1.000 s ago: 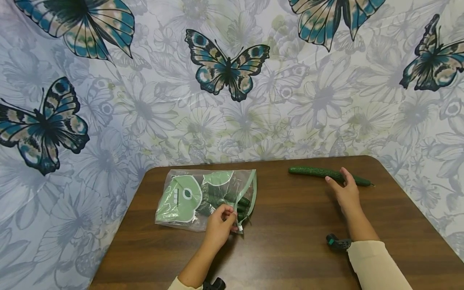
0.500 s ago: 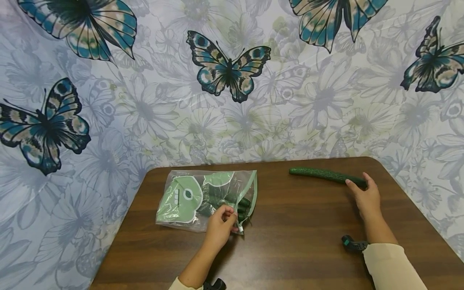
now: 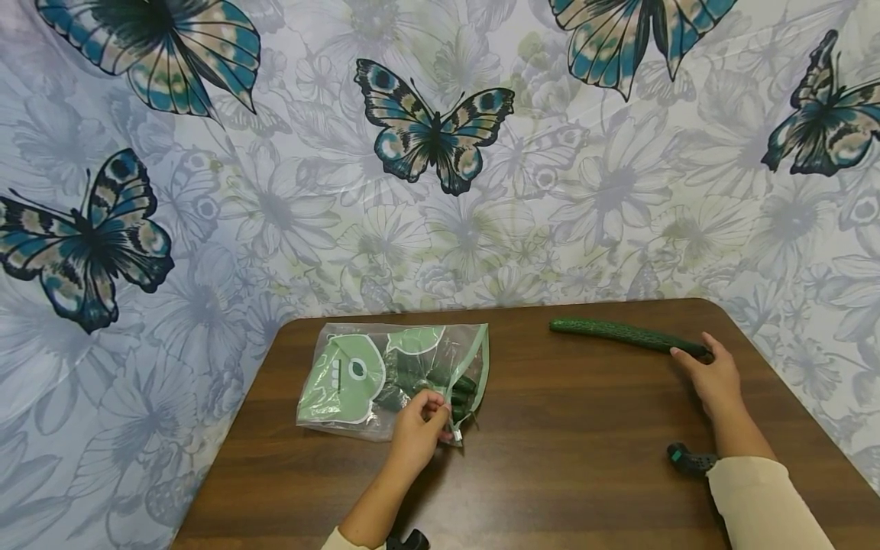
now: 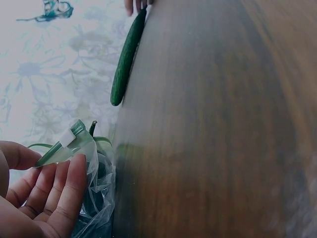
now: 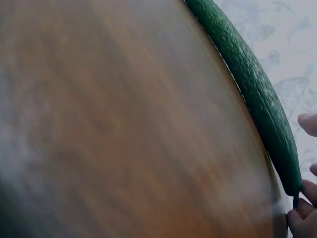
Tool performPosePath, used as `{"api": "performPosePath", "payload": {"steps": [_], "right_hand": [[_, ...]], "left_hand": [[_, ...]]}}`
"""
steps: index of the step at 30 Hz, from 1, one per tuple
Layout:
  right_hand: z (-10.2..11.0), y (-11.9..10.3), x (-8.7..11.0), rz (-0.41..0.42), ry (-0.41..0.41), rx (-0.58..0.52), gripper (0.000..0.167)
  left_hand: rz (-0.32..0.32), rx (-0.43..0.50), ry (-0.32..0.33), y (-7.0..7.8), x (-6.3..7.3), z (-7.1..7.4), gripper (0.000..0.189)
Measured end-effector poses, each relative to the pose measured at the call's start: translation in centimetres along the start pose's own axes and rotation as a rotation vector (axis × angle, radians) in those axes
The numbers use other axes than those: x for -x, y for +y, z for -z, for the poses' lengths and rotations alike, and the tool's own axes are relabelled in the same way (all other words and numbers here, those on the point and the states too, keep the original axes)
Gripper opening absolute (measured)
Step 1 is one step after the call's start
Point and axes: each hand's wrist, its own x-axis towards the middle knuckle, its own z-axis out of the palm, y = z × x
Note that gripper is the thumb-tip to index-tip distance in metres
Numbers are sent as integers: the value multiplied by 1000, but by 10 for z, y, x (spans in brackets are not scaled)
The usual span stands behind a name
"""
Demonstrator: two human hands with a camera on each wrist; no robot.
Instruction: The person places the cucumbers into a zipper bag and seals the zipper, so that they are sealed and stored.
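My left hand pinches the near corner of the open edge of a clear zip bag with green print. In the left wrist view, thumb and fingertips meet on its green zip strip beside a white slider. Several dark green cucumbers show inside the bag's mouth. A single long cucumber lies at the back right of the table. My right hand has thumb and fingers on either side of its right end. The right wrist view shows the fingertips at the cucumber's stem.
The brown wooden table has rounded back corners and stands close to a patterned butterfly cloth. A dark strap device is worn on the right wrist, and another sits by the left wrist.
My right hand has moved to the right along the cucumber, from near its middle to its right end. The cucumber, the bag and my left hand stay where they were.
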Motion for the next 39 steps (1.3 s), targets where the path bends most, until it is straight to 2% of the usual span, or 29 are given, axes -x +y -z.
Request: {"api": "performPosePath", "payload": {"steps": [15, 21, 25, 29, 32, 39], "right_hand": [[14, 10, -9, 141, -86, 248, 81], [17, 11, -10, 120, -135, 319, 82], [18, 13, -8, 134, -162, 376, 81], [19, 15, -7, 141, -208, 391, 80], [20, 16, -6, 115, -240, 378, 81], [20, 17, 6, 92, -267, 361, 81]], "left_hand": [[-2, -8, 9, 0, 1, 0, 7], [-3, -14, 2, 0, 1, 0, 7], [-5, -13, -3, -1, 1, 0, 7], [-6, -9, -6, -1, 1, 0, 7], [-4, -7, -7, -1, 1, 1, 8], [-11, -7, -13, 0, 1, 1, 8]]}}
